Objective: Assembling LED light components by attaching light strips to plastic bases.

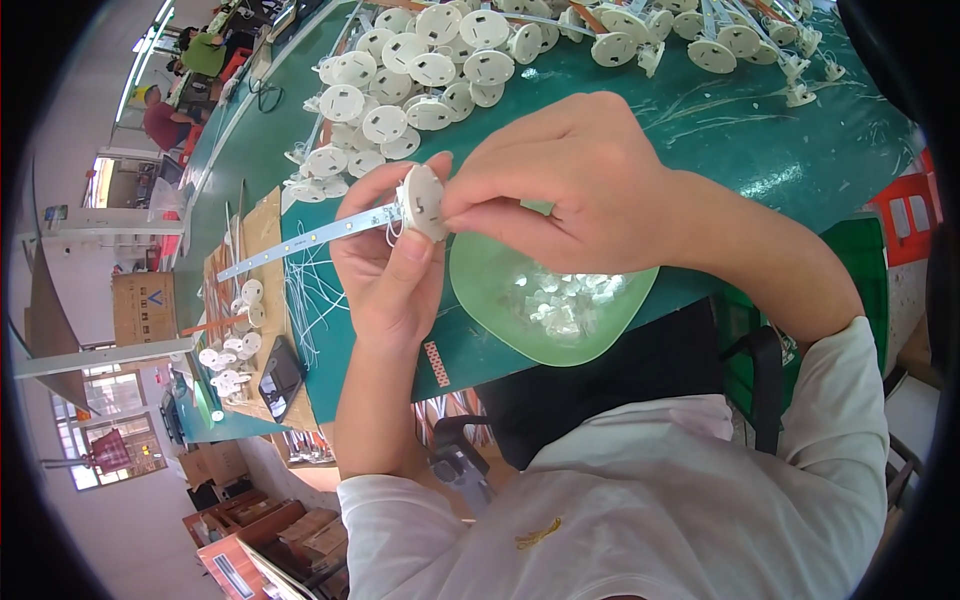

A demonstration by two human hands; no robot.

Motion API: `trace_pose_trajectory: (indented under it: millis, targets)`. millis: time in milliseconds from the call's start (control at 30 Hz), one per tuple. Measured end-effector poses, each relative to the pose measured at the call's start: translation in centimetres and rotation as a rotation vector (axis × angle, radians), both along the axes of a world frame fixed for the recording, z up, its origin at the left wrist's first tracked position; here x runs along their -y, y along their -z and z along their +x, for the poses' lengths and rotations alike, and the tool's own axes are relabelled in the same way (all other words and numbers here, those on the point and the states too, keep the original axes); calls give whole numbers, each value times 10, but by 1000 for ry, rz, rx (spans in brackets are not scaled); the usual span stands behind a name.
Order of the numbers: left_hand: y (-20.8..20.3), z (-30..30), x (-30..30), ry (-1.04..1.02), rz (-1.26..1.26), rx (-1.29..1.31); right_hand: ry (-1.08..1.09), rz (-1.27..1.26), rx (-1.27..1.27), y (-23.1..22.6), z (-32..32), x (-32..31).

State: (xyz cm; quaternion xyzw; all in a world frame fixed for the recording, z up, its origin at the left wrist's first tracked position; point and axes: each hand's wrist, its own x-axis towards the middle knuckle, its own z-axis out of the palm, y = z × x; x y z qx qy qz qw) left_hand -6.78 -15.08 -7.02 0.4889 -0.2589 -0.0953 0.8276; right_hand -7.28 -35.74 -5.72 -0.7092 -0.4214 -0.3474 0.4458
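While left fingers (367, 192) clamp a disc (422, 198) (tilted), right fingers (512, 180) pinch together; elbow (838, 308) bent.

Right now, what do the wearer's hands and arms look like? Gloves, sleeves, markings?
Left hand and right hand: both bare, with no gloves, rings, watch or cables visible. Left sleeve and right sleeve: short, whitish fabric, no markings visible.

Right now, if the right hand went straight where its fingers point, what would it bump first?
Most likely the round white disc that the left hand holds. The right hand is right by its face; whether they touch is hard to tell.
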Motion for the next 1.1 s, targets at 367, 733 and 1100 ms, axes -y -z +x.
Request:
trace_pose_trajectory:
  millis: [367,733,1100]
  targets:
    - [5,-6,6,-120,13,86,206,38,120,13,-7,-12]
    - [6,2,10,-90,-35,57,202,138,70,16,-1,-16]
    - [3,0,17,-211,123,107,234,32,8,6,-8,-15]
